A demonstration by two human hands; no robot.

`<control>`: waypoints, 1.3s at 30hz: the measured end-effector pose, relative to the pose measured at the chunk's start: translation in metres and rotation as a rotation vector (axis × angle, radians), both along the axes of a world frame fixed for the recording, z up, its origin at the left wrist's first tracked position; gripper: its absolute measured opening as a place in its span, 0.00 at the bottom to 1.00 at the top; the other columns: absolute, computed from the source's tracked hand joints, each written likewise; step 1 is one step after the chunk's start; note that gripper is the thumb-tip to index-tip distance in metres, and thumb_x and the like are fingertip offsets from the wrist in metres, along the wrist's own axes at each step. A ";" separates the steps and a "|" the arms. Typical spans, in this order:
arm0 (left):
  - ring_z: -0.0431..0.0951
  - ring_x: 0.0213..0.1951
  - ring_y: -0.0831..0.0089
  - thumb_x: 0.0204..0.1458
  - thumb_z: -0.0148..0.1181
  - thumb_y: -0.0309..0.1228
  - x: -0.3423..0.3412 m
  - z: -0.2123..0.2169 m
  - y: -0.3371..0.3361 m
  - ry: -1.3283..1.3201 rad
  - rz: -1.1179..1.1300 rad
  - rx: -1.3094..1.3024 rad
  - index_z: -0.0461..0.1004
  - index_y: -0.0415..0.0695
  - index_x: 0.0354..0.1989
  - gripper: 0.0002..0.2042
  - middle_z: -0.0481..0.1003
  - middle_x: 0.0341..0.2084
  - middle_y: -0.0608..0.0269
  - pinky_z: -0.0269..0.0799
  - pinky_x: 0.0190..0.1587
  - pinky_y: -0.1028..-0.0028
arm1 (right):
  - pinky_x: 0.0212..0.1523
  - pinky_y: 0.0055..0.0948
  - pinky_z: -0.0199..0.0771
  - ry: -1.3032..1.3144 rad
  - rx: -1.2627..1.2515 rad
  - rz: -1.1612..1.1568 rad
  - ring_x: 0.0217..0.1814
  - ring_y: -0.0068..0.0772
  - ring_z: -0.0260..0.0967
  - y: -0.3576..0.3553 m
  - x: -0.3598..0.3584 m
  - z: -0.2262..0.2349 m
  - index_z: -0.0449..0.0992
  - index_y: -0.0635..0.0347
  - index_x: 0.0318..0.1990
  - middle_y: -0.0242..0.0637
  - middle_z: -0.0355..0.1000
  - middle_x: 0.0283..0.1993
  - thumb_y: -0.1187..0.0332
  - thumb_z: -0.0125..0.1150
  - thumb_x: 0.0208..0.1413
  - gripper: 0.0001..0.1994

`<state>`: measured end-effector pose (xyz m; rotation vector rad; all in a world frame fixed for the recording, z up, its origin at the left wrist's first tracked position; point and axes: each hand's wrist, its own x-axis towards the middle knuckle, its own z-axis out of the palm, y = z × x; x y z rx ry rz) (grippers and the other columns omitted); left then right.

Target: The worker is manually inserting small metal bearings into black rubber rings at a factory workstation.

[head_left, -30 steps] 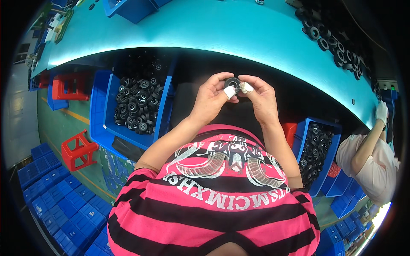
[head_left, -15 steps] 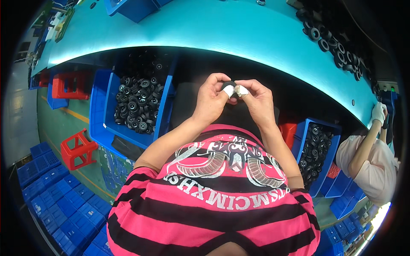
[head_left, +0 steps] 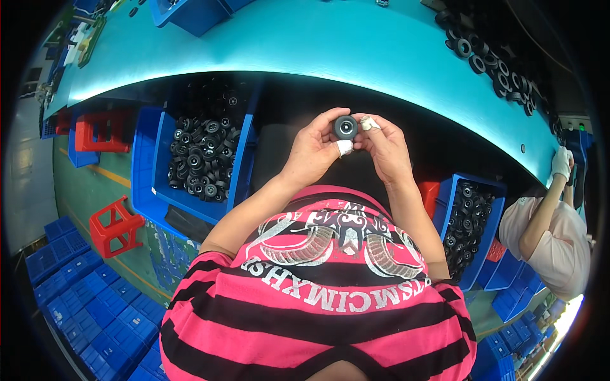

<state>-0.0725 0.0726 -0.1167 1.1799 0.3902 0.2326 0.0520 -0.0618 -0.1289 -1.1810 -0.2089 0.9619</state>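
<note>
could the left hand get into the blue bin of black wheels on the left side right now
Probably not right away. The left hand is shut on a small black wheel, shared with the right hand. The blue bin sits open-topped below and to its left, with nothing blocking the way once that grip lets go.

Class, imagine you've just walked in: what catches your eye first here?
The two hands, left hand and right hand, raised together mid-picture, pinching a small black wheel. To the left, a blue bin heaped with similar wheels; above, a long turquoise table.

wheel [head_left: 345, 127] between hands, bins [head_left: 147, 171] left and right
</note>
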 end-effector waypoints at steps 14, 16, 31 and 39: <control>0.81 0.42 0.75 0.49 0.69 0.20 -0.002 0.007 0.003 0.061 0.071 0.441 0.72 0.39 0.55 0.23 0.77 0.42 0.62 0.79 0.44 0.75 | 0.40 0.20 0.77 -0.260 -0.186 -0.009 0.40 0.18 0.76 0.002 -0.005 0.012 0.81 0.65 0.51 0.33 0.80 0.44 0.75 0.57 0.63 0.12; 0.79 0.36 0.75 0.45 0.69 0.22 -0.002 0.019 0.007 0.121 0.103 0.742 0.74 0.40 0.53 0.24 0.75 0.37 0.62 0.77 0.39 0.75 | 0.41 0.20 0.77 -0.188 -0.131 0.027 0.43 0.19 0.76 -0.001 -0.002 0.012 0.80 0.65 0.52 0.33 0.79 0.44 0.76 0.58 0.61 0.14; 0.75 0.30 0.66 0.39 0.68 0.21 0.002 0.009 0.004 0.012 0.193 1.091 0.77 0.40 0.49 0.23 0.72 0.34 0.59 0.73 0.31 0.70 | 0.40 0.20 0.74 -0.116 -0.148 0.105 0.42 0.19 0.75 0.002 -0.009 0.011 0.78 0.65 0.52 0.33 0.79 0.43 0.74 0.60 0.56 0.16; 0.75 0.31 0.67 0.39 0.68 0.20 0.001 0.012 0.002 0.037 0.166 0.998 0.78 0.40 0.50 0.23 0.73 0.34 0.59 0.74 0.33 0.70 | 0.40 0.23 0.74 -0.016 -0.077 0.102 0.39 0.20 0.73 -0.001 -0.009 0.007 0.79 0.65 0.50 0.33 0.78 0.41 0.69 0.57 0.60 0.13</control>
